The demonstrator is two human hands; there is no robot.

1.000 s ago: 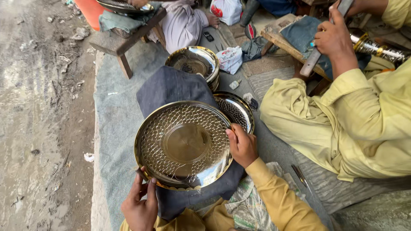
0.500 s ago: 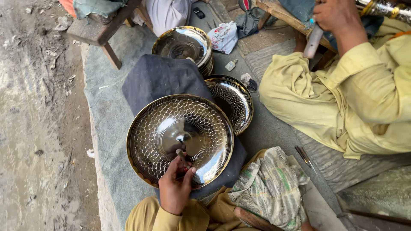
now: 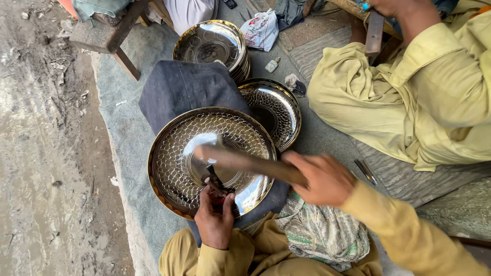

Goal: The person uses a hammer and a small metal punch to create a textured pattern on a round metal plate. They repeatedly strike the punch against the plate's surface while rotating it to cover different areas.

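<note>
A person sits on the ground, seen from their own head camera looking down. A large round metal tray [image 3: 212, 161], shiny and covered in a hammered scale pattern, lies flat on a dark cushion [image 3: 186, 87] directly ahead of the knees.

The left hand [image 3: 215, 220] is at the tray's near rim, fingers closed around a small dark punch [image 3: 214, 179]. The punch stands tilted, its tip on the tray surface just short of the centre.

The right hand [image 3: 319, 179] is clenched around the wooden handle of a hammer [image 3: 245, 161], blurred by motion. The handle's long axis runs right to left across the tray, and its head end sits above the punch. The left hand is nearer the tray's centre; the right is off the tray's right edge.

Behind the tray lie a second patterned tray [image 3: 273, 110], touching the first, and a stack of trays [image 3: 212, 43] farther back. Another person in yellow clothing [image 3: 409, 97] sits to the right, holding a tool.
</note>
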